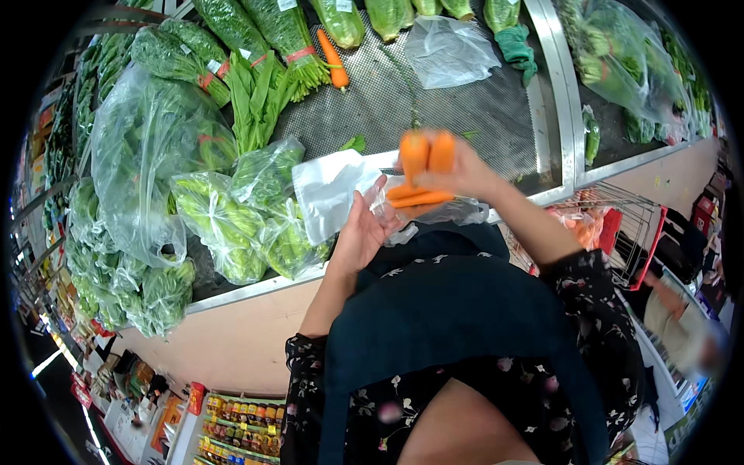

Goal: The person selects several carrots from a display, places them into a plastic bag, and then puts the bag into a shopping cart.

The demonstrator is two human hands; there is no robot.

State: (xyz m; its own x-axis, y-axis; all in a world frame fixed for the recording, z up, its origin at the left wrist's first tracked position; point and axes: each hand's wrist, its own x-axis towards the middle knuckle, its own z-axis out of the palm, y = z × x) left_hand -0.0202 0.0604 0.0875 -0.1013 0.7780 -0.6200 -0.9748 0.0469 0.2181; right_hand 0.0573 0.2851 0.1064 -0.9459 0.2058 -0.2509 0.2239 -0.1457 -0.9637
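My right hand (pixel 461 172) is closed around two orange carrots (pixel 415 153), slightly blurred, their thick ends up. Just below them, more carrots (pixel 421 197) lie crosswise in a clear plastic bag (pixel 465 210) by the shelf's front rail. My left hand (pixel 366 227) is at the left side of this bag, palm up, with the film against its fingers; the exact grip is partly hidden. Left of it lies a white plastic sheet or stack of bags (pixel 329 194). A single carrot (pixel 333 60) rests at the back of the dark mesh mat (pixel 349 116).
Bagged leafy greens (pixel 221 221) crowd the shelf's left side; banded bunches (pixel 271 39) line the back. A crumpled clear bag (pixel 452 52) and dark green cloth (pixel 516 53) lie at the back right. Beyond the metal divider (pixel 568 101), a red-edged shopping cart (pixel 612 225) stands on the right.
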